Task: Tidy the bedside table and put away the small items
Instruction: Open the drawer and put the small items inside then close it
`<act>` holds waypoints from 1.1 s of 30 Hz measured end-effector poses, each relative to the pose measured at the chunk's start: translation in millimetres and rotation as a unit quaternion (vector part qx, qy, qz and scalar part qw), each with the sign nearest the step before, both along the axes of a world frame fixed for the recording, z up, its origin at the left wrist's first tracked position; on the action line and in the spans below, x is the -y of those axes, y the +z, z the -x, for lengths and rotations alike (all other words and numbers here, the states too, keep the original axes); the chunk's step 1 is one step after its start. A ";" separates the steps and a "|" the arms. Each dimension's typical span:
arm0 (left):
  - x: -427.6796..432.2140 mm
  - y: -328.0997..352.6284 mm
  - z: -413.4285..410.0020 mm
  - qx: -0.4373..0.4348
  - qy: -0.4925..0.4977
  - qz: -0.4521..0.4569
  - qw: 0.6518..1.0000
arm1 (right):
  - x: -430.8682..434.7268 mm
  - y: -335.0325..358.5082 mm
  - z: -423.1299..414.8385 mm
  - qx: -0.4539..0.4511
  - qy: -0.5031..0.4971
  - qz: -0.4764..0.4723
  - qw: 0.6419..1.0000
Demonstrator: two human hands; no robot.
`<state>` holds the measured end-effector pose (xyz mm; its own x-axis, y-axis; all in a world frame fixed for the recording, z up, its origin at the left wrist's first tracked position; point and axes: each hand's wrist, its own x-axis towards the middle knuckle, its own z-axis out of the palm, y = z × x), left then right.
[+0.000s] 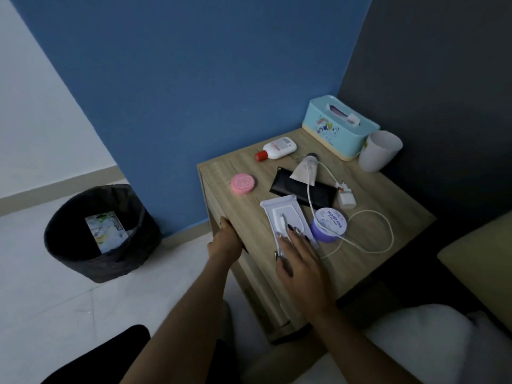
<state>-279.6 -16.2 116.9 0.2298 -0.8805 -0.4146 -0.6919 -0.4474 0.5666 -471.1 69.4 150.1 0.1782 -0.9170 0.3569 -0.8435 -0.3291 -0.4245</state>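
Observation:
The wooden bedside table (368, 253) carries a white wipes pack (277, 214), a purple jar (329, 224), a white charger with its cable (346, 198), a black case (302, 189), a pink round tin (243, 183), a white bottle with a red cap (277, 148) and a pale sachet (303, 170). My right hand (300, 253) lies flat on the near end of the wipes pack, fingers spread. My left hand (227, 236) grips the table's front left edge.
A teal tissue box (338, 128) and a white cup (379, 151) stand at the back right. A black bin (102, 231) with rubbish sits on the floor to the left. A bed with a white pillow (415, 342) lies to the right.

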 end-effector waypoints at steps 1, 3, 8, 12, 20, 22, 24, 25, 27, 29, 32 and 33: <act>-1.5 2.5 1.0 -0.005 -0.001 0.002 1.000 | -0.4 0.0 0.5 0.002 -0.002 0.000 1.000; -7.0 9.1 2.1 -0.016 -0.007 0.011 1.000 | -1.8 0.4 0.8 0.004 -0.004 -0.002 1.000; -20.3 22.3 -11.5 -0.047 -0.042 0.043 0.997 | -4.7 5.7 -0.8 -0.007 -0.009 -0.004 1.000; -37.7 31.4 -31.3 -0.065 -0.029 0.070 0.995 | -4.8 4.2 0.6 -0.006 -0.006 0.008 1.000; -76.2 42.1 -90.9 -0.078 -0.023 0.076 0.994 | -7.9 12.5 0.0 -0.042 0.004 -0.004 0.999; -83.5 43.4 -104.7 -0.067 -0.015 0.063 0.996 | -5.1 13.2 0.0 -0.044 0.005 -0.001 0.999; -92.9 40.5 -116.4 -0.046 -0.008 0.054 0.997 | -3.6 11.9 0.5 -0.038 0.006 0.006 0.999; -97.3 37.2 -122.1 -0.034 -0.004 0.054 0.998 | -3.9 11.1 0.4 -0.035 0.007 0.008 0.999; -104.9 31.7 -135.3 -0.012 -0.002 0.053 0.999 | -4.7 11.8 -1.9 -0.028 0.010 0.008 1.000; -109.9 28.5 -146.6 0.007 -0.006 0.050 0.999 | -4.4 12.7 -3.5 -0.029 0.011 0.007 1.000; -115.7 33.2 -151.8 0.016 0.004 0.045 0.999 | -4.5 12.4 -2.6 -0.023 0.006 0.000 1.000; -116.7 34.7 -152.0 0.015 0.014 0.044 0.999 | -4.7 11.7 -2.4 -0.025 0.007 0.001 1.000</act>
